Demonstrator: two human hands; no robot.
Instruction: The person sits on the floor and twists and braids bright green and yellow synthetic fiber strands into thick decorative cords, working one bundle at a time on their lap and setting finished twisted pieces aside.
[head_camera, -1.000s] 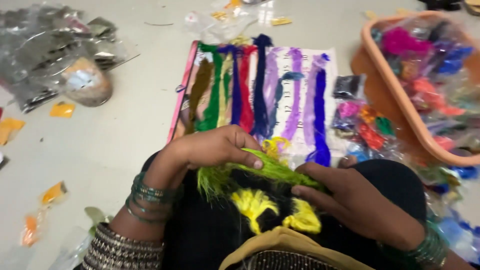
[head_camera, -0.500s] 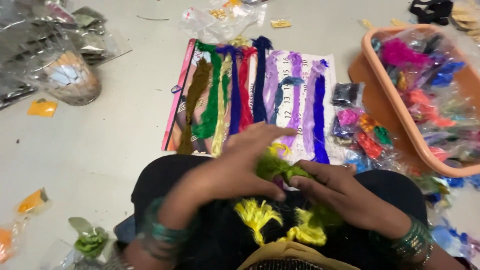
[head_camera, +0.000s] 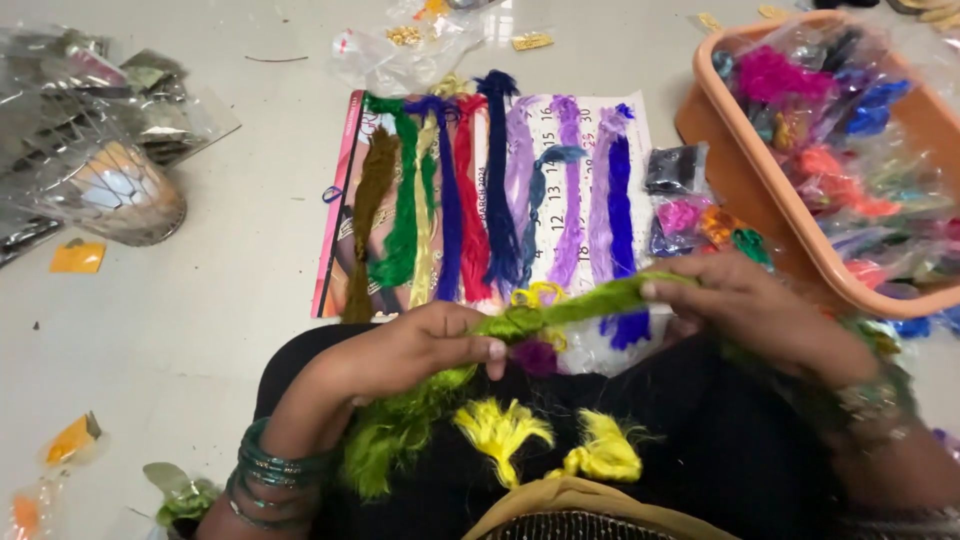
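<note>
**Green thread bundle stretched between two hands**

Head view: a bundle of lime-green thread (head_camera: 560, 312) is held taut over the lap, just in front of a printed sheet (head_camera: 640, 130) on which skeins of brown, green, yellow, blue, red and purple thread are laid side by side. The left hand (head_camera: 410, 350) is closed in a pinch on the bundle near its middle, thumb and fingertips pressed together, and the loose fluffy tail (head_camera: 400, 435) hangs below it. The right hand (head_camera: 760, 310) is pinched on the far end of the same bundle. Two yellow tufts (head_camera: 545, 440) lie on the dark cloth of the lap, and a small magenta tuft (head_camera: 537, 356) sits just beside the left fingertips. An orange basket (head_camera: 790, 215) of bagged threads stands to the right.

For this step to be done well, the strands are best kept under even tension, the pinch held firm, and the loose tail kept from being tangled with the yellow tufts.
</note>
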